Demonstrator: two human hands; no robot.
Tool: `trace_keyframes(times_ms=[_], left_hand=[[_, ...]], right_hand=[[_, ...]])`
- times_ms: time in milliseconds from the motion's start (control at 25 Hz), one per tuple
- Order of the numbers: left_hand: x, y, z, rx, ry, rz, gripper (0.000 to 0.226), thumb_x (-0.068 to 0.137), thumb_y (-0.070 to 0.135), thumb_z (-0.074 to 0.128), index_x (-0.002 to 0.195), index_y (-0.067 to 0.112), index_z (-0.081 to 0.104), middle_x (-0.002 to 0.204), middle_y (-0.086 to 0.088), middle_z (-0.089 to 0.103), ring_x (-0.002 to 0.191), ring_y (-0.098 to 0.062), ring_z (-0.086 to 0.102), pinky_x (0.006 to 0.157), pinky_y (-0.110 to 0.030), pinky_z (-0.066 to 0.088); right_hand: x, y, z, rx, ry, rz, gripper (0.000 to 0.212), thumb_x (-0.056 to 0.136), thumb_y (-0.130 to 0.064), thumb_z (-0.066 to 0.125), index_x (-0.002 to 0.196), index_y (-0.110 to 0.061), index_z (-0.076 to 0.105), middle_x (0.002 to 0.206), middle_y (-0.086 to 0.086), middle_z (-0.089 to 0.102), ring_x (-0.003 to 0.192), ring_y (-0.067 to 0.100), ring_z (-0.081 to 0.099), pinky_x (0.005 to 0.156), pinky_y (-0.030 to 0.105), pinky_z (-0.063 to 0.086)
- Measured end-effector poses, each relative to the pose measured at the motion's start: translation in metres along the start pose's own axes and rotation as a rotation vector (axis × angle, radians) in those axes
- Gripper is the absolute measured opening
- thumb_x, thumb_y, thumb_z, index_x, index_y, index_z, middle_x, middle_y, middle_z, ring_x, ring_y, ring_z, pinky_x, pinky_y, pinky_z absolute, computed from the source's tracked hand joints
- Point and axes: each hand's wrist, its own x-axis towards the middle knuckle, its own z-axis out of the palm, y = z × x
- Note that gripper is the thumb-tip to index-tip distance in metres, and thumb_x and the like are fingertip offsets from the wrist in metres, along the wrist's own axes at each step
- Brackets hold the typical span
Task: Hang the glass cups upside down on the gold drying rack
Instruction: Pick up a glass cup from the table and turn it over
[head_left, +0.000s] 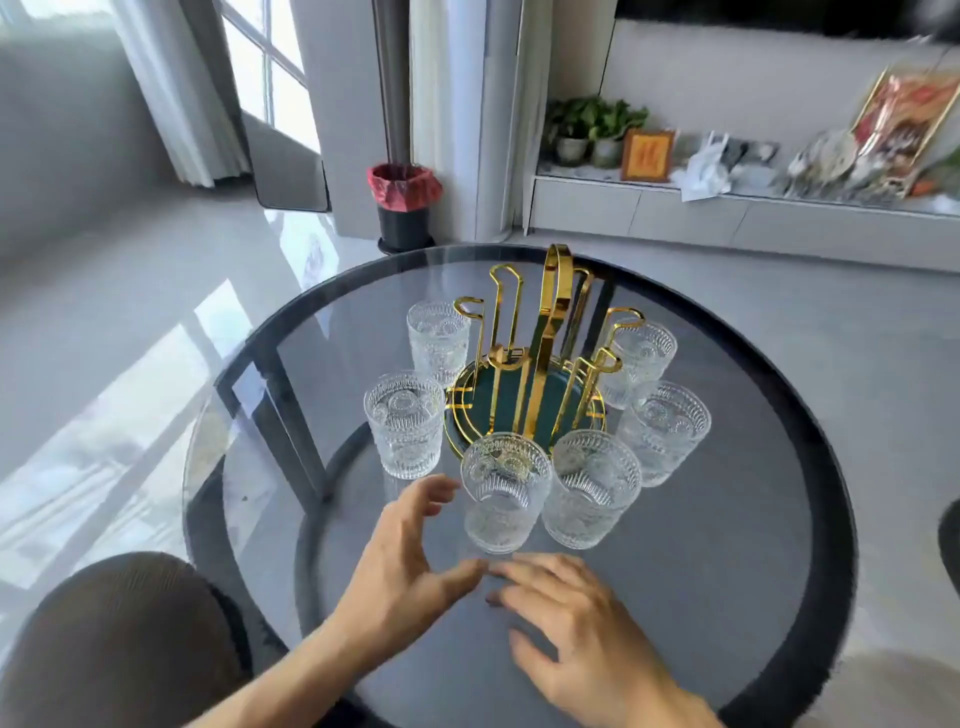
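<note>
A gold drying rack (540, 353) with a dark green base stands upright in the middle of the round glass table (727, 597); none of its hooks holds a cup. Several embossed glass cups stand upright around it. The nearest cup (503, 493) is at the front, another cup (592, 488) right of it, a third cup (405, 423) to the left. My left hand (400, 566) is open, fingers curved just left of the nearest cup, not touching it. My right hand (576, 629) lies flat and open on the table in front of that cup.
A brown chair back (119, 639) is at the near left of the table. On the floor behind stands a black bin with a red liner (404, 205). A white shelf unit (727, 208) with plants and frames runs along the back right.
</note>
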Motion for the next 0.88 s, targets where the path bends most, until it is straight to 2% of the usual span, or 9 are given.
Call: trace_keyframes(times_ms=[80, 240, 360, 480, 600, 640, 680, 800, 880], left_hand=[[0.004, 0.017, 0.011, -0.135, -0.014, -0.081, 0.086, 0.059, 0.046, 0.084, 0.134, 0.04, 0.043, 0.126, 0.026, 0.059, 0.121, 0.008, 0.048, 0.096, -0.013, 0.037], [0.016, 0.03, 0.031, -0.247, 0.083, -0.108, 0.071, 0.059, 0.03, 0.087, 0.117, 0.05, 0.051, 0.116, 0.044, 0.057, 0.114, 0.015, 0.052, 0.085, 0.003, 0.033], [0.008, 0.032, 0.032, -0.262, 0.172, -0.116, 0.064, 0.054, 0.036, 0.087, 0.11, 0.04, 0.056, 0.112, 0.034, 0.063, 0.107, 0.009, 0.058, 0.082, -0.001, 0.038], [0.0, 0.043, 0.018, -0.341, 0.276, -0.104, 0.066, 0.05, 0.039, 0.088, 0.109, 0.039, 0.058, 0.103, 0.015, 0.071, 0.098, -0.003, 0.066, 0.079, -0.011, 0.046], [0.005, 0.066, -0.02, -0.303, 0.402, -0.064, 0.064, 0.051, 0.064, 0.082, 0.109, 0.057, 0.057, 0.108, 0.032, 0.065, 0.103, 0.017, 0.058, 0.078, 0.002, 0.041], [0.01, 0.073, -0.034, -0.302, 0.422, -0.042, 0.065, 0.051, 0.068, 0.079, 0.111, 0.057, 0.056, 0.107, 0.033, 0.064, 0.1, 0.023, 0.056, 0.074, 0.004, 0.041], [0.015, 0.08, -0.046, -0.304, 0.44, -0.019, 0.068, 0.052, 0.069, 0.079, 0.114, 0.054, 0.055, 0.106, 0.026, 0.064, 0.094, 0.021, 0.059, 0.069, 0.0, 0.045], [0.033, 0.097, -0.07, -0.24, 0.531, 0.031, 0.079, 0.048, 0.072, 0.083, 0.112, 0.043, 0.048, 0.1, 0.007, 0.065, 0.084, -0.008, 0.068, 0.067, -0.026, 0.057], [0.047, 0.106, -0.07, -0.161, 0.557, 0.077, 0.077, 0.049, 0.07, 0.084, 0.109, 0.042, 0.045, 0.101, 0.01, 0.066, 0.088, -0.007, 0.065, 0.07, -0.02, 0.054]], right_hand=[[0.0, -0.002, -0.004, 0.114, 0.059, 0.097, 0.01, 0.079, -0.017, 0.067, 0.088, -0.02, 0.07, 0.104, -0.009, 0.071, 0.1, 0.014, 0.061, 0.086, 0.031, 0.049], [0.0, 0.009, -0.02, 0.162, 0.177, 0.245, 0.007, 0.08, -0.02, 0.066, 0.082, -0.025, 0.068, 0.072, -0.011, 0.068, 0.067, 0.011, 0.061, 0.06, 0.03, 0.053], [-0.005, 0.017, -0.033, 0.223, 0.29, 0.367, 0.008, 0.08, -0.03, 0.062, 0.084, -0.032, 0.068, 0.059, -0.008, 0.064, 0.052, 0.006, 0.057, 0.05, 0.028, 0.05], [-0.002, 0.016, -0.034, 0.225, 0.33, 0.354, 0.009, 0.077, -0.031, 0.062, 0.083, -0.036, 0.068, 0.056, -0.013, 0.062, 0.047, 0.001, 0.053, 0.046, 0.019, 0.047], [0.001, 0.01, -0.033, 0.216, 0.311, 0.321, 0.009, 0.077, -0.031, 0.063, 0.083, -0.037, 0.067, 0.056, -0.014, 0.06, 0.046, -0.003, 0.046, 0.046, 0.016, 0.046], [0.001, 0.009, -0.033, 0.217, 0.296, 0.331, 0.009, 0.078, -0.032, 0.062, 0.083, -0.037, 0.066, 0.055, -0.013, 0.059, 0.046, -0.002, 0.046, 0.046, 0.017, 0.046], [0.001, 0.008, -0.032, 0.212, 0.285, 0.326, 0.008, 0.078, -0.031, 0.063, 0.082, -0.037, 0.066, 0.054, -0.013, 0.057, 0.046, -0.001, 0.046, 0.046, 0.016, 0.045], [0.003, 0.004, -0.029, 0.221, 0.238, 0.302, 0.008, 0.077, -0.031, 0.063, 0.081, -0.037, 0.067, 0.054, -0.015, 0.055, 0.046, -0.003, 0.047, 0.047, 0.011, 0.042], [0.002, 0.001, -0.029, 0.219, 0.21, 0.309, 0.008, 0.078, -0.031, 0.063, 0.081, -0.037, 0.066, 0.057, -0.012, 0.059, 0.048, -0.002, 0.05, 0.049, 0.009, 0.041]])
